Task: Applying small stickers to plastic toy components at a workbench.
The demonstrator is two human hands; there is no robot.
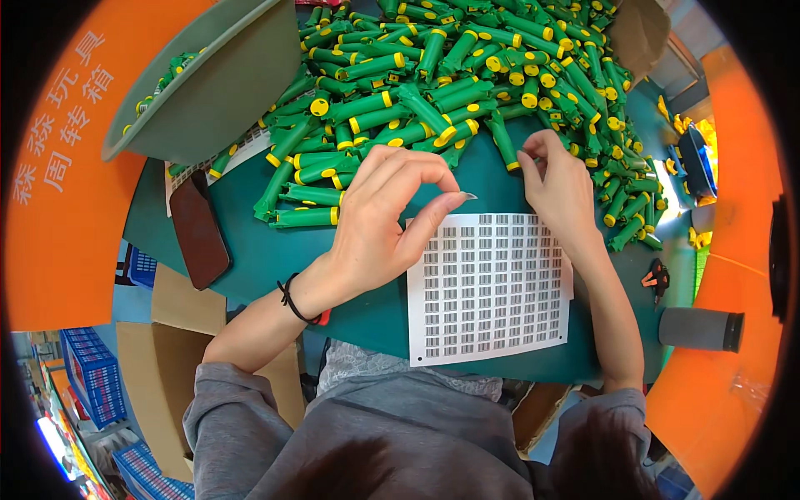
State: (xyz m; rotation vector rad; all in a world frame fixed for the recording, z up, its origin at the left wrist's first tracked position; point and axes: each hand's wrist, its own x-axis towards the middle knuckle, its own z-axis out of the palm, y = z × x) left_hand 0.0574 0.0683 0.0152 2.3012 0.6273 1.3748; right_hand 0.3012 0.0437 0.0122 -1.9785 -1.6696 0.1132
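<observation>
My left hand (386, 208) is raised over the upper left corner of the label sheet, thumb and index finger pinched together. A small white sticker (471, 196) shows at the thumb tip. My right hand (557, 179) is beyond the sheet's far right edge, fingers bent, thumb and index tips slightly apart. Beside those tips lies a green tube (502, 140) with a yellow end, at the near edge of the heap; I cannot tell whether they touch. The white label sheet (417, 333), printed with rows of small dark barcode labels, lies on the table in front of me.
A large heap of green tubes with yellow ends (433, 54) covers the far table (250, 250). A grey-green bin (217, 100) stands left, with a dark brown flat case (198, 229) nearby. At right are a grey cup (698, 328) and an orange-black tool (657, 279).
</observation>
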